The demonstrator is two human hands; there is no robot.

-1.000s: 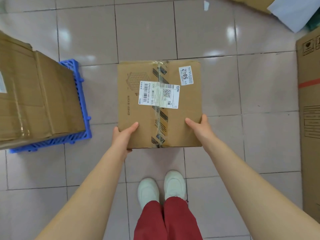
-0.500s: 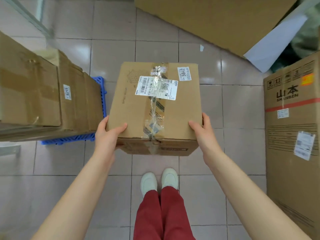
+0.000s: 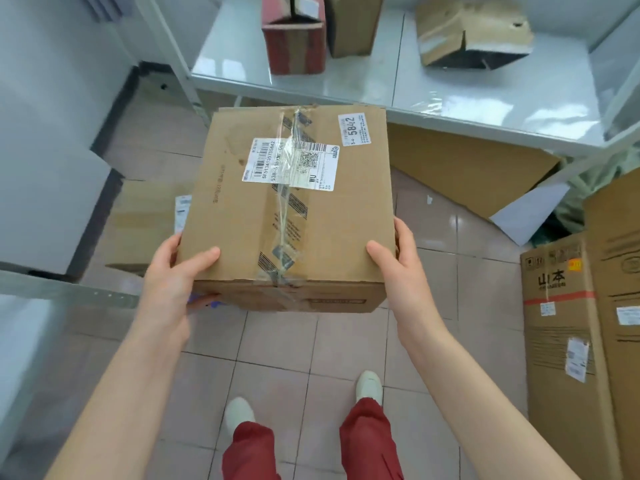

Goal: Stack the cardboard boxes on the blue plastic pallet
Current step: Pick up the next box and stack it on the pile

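A taped cardboard box (image 3: pixel 242 216) with a white shipping label and a "5842" sticker is held up at chest height, clear of the floor. My left hand (image 3: pixel 173 275) grips its near left corner and my right hand (image 3: pixel 398 265) grips its near right corner. Behind the held box on the left stands another cardboard box (image 3: pixel 142 223), partly hidden. A tiny sliver of the blue plastic pallet (image 3: pixel 207 303) peeks out below my left hand; the rest is hidden.
A white shelf (image 3: pixel 433 95) ahead carries a red box (image 3: pixel 294 39), a brown box and a torn box (image 3: pixel 474 32). Flattened cardboard (image 3: pixel 467 171) lies under it. Tall printed cartons (image 3: pixel 568 341) stand at right. A metal shelf rail (image 3: pixel 69 292) crosses at left.
The box has been lifted off the floor and raised toward me with both hands. My view has tilted up, so the shelf now shows and the pallet stack has slid behind the box.
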